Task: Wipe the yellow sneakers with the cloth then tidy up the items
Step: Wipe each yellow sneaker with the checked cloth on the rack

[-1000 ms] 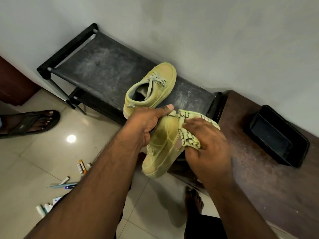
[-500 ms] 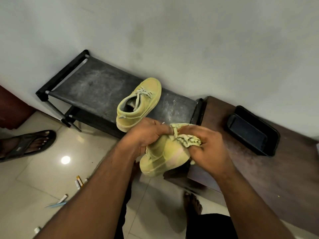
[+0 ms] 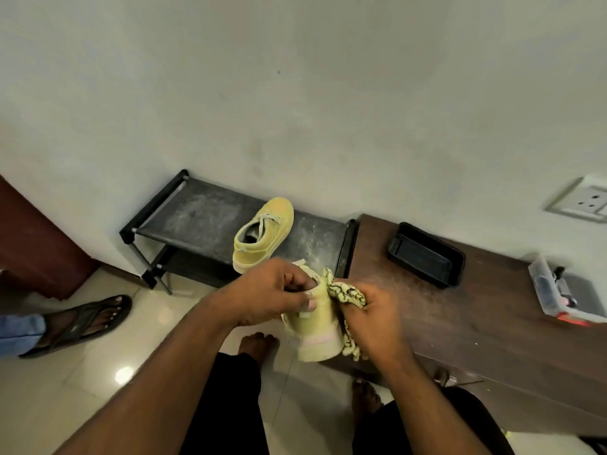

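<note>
My left hand (image 3: 272,292) grips one yellow sneaker (image 3: 317,333) by its opening, holding it in the air with the heel end towards me. Against the sneaker's right side my right hand (image 3: 371,318) presses a crumpled yellow cloth with black markings (image 3: 345,292). The second yellow sneaker (image 3: 262,236) stands upright on the black shoe rack (image 3: 197,218), toe pointing to the wall.
A dark wooden bench (image 3: 476,326) stands to the right of the rack, carrying a black tray (image 3: 425,254) and a clear plastic box (image 3: 565,290). Another person's sandalled foot (image 3: 82,320) rests on the tiled floor at left. My bare feet are below the sneaker.
The view has tilted up, showing more wall. The held sneaker has turned from lying sideways to heel end facing me, and the cloth has shifted to its right side.
</note>
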`<state>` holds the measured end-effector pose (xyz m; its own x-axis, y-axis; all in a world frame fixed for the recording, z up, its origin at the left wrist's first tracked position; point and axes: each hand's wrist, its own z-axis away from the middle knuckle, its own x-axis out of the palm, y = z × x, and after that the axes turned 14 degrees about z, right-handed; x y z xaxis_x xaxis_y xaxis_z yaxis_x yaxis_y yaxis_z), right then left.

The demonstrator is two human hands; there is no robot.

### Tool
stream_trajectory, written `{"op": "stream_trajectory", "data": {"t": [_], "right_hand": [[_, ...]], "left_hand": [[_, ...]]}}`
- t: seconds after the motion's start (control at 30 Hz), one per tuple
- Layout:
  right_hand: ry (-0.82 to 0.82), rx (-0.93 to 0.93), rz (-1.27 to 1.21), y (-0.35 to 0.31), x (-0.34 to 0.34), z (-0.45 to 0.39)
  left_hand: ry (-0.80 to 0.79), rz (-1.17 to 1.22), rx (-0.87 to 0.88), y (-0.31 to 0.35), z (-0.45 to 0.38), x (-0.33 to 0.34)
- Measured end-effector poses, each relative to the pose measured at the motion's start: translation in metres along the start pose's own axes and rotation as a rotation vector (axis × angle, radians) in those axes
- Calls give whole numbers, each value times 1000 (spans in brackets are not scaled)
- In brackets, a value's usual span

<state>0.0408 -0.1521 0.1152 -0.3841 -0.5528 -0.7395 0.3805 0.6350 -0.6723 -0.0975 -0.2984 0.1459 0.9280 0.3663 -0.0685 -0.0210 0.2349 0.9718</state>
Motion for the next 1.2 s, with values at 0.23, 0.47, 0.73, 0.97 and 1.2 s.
{"op": "stream_trajectory", "data": {"t": [0.23, 0.47, 0.73, 0.97, 1.2], "right_hand": [[193, -157, -113, -41, -26, 25], [78, 34, 100, -18, -12, -30], [-34, 6, 210, -7, 30, -87], [-183, -81, 357, -15, 83, -133], [-231, -81, 460, -11, 118, -178]], "left_hand": [[93, -54, 142, 40, 37, -7], [278, -327, 190, 59, 50, -38], [358, -745, 177, 18, 42, -135], [393, -984, 240, -47, 29, -194], [269, -1147, 138, -114, -13, -223]]}}
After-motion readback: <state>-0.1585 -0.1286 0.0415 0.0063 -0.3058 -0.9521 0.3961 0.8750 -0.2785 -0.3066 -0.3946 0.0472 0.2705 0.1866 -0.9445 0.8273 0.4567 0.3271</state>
